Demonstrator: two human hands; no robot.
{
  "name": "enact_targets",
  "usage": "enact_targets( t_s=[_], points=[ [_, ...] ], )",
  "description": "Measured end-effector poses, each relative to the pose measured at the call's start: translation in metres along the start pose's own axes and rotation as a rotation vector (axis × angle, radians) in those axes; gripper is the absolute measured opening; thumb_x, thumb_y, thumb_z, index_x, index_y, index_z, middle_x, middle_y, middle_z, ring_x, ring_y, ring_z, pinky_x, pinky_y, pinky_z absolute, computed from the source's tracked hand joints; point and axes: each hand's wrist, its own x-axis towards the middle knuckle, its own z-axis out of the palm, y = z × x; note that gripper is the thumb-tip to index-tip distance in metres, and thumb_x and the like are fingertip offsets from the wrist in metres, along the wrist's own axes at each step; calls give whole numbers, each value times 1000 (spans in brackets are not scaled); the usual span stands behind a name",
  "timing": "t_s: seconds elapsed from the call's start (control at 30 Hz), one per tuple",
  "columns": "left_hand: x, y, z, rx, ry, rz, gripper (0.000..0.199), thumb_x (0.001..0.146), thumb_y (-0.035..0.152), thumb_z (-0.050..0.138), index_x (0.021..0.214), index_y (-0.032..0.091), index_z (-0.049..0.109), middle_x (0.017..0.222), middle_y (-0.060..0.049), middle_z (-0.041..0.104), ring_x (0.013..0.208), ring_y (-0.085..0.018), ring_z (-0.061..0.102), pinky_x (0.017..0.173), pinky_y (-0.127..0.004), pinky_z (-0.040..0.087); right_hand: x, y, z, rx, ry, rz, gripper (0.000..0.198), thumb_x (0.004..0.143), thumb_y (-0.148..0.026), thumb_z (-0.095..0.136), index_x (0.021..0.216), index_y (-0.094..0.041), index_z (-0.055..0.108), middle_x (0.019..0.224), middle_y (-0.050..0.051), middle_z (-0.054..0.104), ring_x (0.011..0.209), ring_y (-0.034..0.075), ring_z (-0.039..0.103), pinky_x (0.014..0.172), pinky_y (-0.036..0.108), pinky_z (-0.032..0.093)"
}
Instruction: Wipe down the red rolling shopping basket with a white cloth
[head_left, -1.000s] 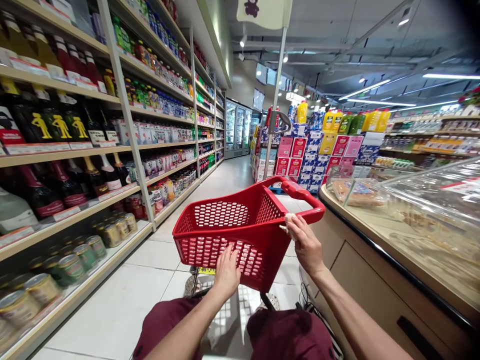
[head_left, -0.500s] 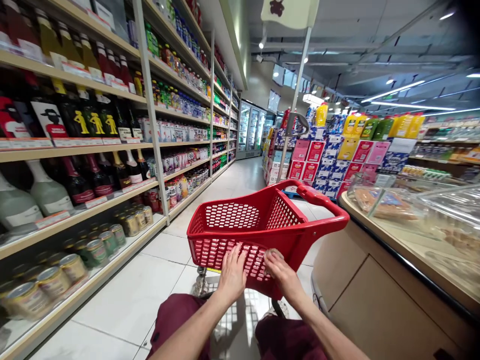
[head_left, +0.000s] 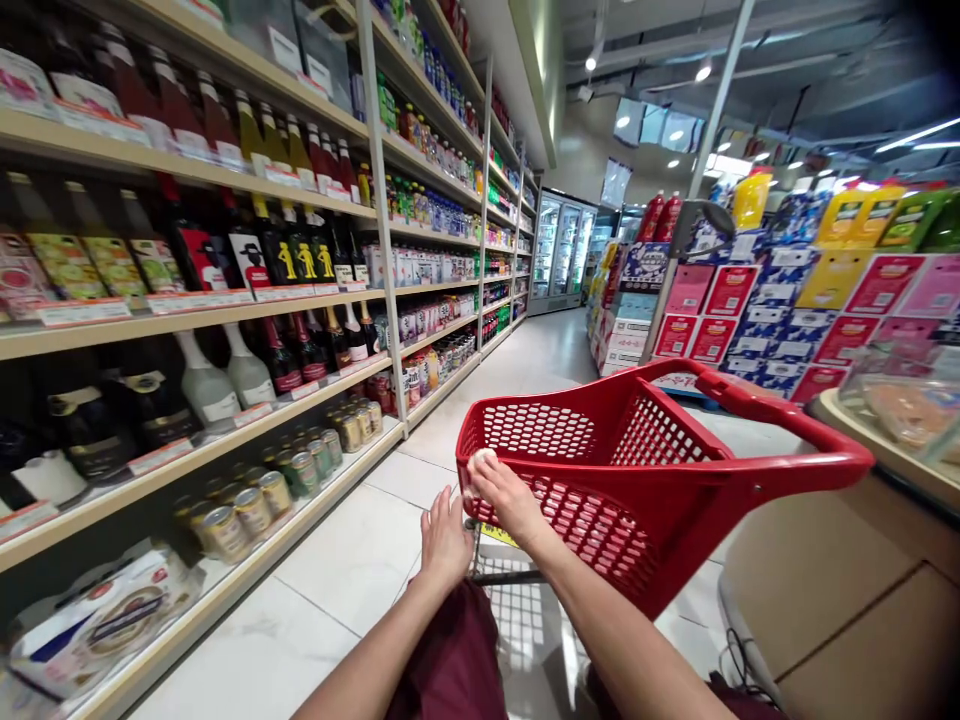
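A red plastic shopping cart [head_left: 675, 475] with perforated sides stands before me, its handle toward the right. My right hand [head_left: 506, 490] is at the upper near corner of its far-left end, pressing a small crumpled whitish cloth [head_left: 481, 458] against the red plastic. Most of that cloth is hidden under the fingers, so its exact kind is hard to make out. Just left of the cart's corner, my left hand [head_left: 446, 535] is held up with fingers stretched out and nothing in it. It appears slightly apart from the basket.
Shelves of bottles [head_left: 217, 380] and cans [head_left: 255, 510] line the left side. A curved counter [head_left: 825, 590] stands close on the right, with cables at its foot. Stacked drink cartons [head_left: 780, 310] and a metal pole [head_left: 709, 130] are behind the cart. Glass-door fridges [head_left: 562, 250] stand far back.
My right hand has moved left along the cart's side to its end corner. My left hand has come off the side panel. The view has turned left, so the cart appears further right.
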Motion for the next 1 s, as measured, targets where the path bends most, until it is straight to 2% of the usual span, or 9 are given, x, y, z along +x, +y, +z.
enact_targets(
  t_s=[0.07,0.17,0.27,0.37,0.47,0.57,0.7,0.83,1.0],
  points=[
    [-2,-11,-3,-9,4,-13,54,68,11,46,122,16,41,140,-11,28,130,-22,22,104,-43,16,-23,2,12,-29,-87,-52,35,84,-12,43,116,-22,53,114,6,59,115,18,46,95,37,42],
    [-2,-17,0,-118,8,-34,53,66,8,46,119,16,44,140,-12,29,130,-22,22,105,-43,13,-41,3,13,-31,-129,-96,36,84,-10,41,114,-24,54,107,4,63,108,16,52,90,32,46],
    [2,-14,8,-498,33,-119,55,62,4,47,116,16,47,139,-11,30,130,-22,19,106,-41,9,-24,-4,2,75,-95,-48,39,82,-10,42,116,-24,53,117,4,57,116,17,45,96,35,41],
    [12,-9,11,-817,25,-201,61,63,4,46,122,17,40,138,-9,33,126,-18,30,103,-33,23,1,-14,-4,331,44,273,44,76,-5,40,113,-23,55,121,4,54,116,18,45,98,37,38],
    [21,-4,9,-939,-22,-242,53,73,12,42,125,17,36,126,-9,49,106,-15,53,84,-26,43,5,-21,-5,556,153,611,46,69,-5,39,107,-22,58,108,3,62,100,18,58,90,36,45],
    [21,2,7,-1048,-67,-245,33,75,21,43,106,15,53,93,-6,65,80,-14,63,67,-24,48,-6,-21,-6,613,169,699,45,66,-8,38,104,-21,59,101,3,65,90,17,62,80,32,51],
    [15,13,10,-1119,-25,-230,15,69,26,52,76,14,58,63,-1,63,59,-13,60,58,-24,47,-20,-16,-13,602,228,819,44,65,-12,38,103,-19,60,99,4,66,87,18,63,76,31,51],
    [12,29,7,-1108,72,-177,9,68,24,51,69,16,55,59,2,58,55,-12,56,57,-25,46,-32,-19,-18,525,333,970,43,66,-15,39,102,-15,61,98,9,66,90,22,62,82,36,48],
    [-4,51,-2,-997,148,60,10,64,14,53,68,21,59,75,1,59,76,-14,55,75,-27,43,-36,-36,-19,713,464,1226,43,68,-25,48,109,-14,58,98,7,66,94,21,59,87,33,44]
  ],
)
